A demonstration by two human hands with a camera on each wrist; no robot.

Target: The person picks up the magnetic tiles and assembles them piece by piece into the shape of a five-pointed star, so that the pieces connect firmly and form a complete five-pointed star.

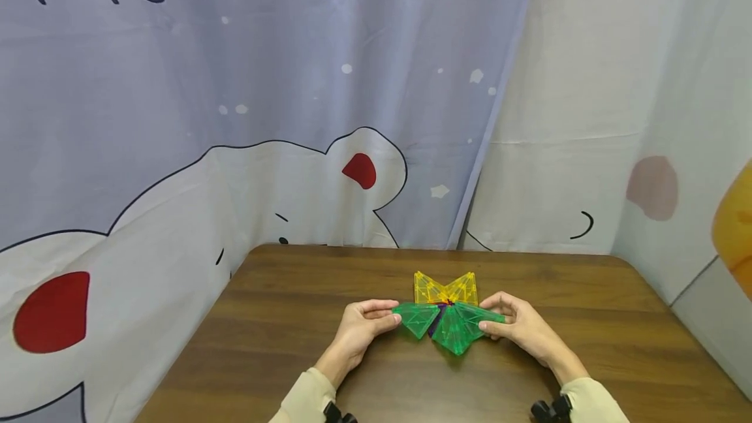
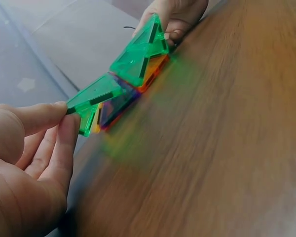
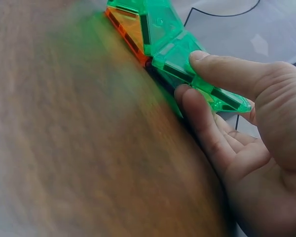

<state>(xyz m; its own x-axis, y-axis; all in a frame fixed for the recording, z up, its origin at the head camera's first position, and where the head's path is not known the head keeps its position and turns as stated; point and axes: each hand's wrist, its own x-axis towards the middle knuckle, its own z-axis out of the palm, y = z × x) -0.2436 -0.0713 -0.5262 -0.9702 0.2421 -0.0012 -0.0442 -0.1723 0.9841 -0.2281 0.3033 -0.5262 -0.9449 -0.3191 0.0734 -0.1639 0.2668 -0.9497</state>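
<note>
A shape built of translucent magnetic tiles stands on the table between both hands. Green tiles [image 1: 455, 330] fan out in front, and yellow tiles [image 1: 431, 288] rise behind in two points. A purple tile [image 2: 119, 104] and an orange tile [image 3: 126, 34] show low down, under the green ones. At the left tip, my left hand [image 1: 365, 329] pinches a green tile [image 2: 96, 94] between thumb and fingers. Opposite it, my right hand [image 1: 519, 326] pinches the green tile [image 3: 175, 59] on the right side, thumb on top and fingers beneath. How the tiles join in the middle is partly hidden.
The brown wooden table [image 1: 282, 318] extends around the tiles, its far edge close to a printed curtain [image 1: 264, 83]. Pale sleeves [image 1: 305, 397] and dark wrist straps are at the front.
</note>
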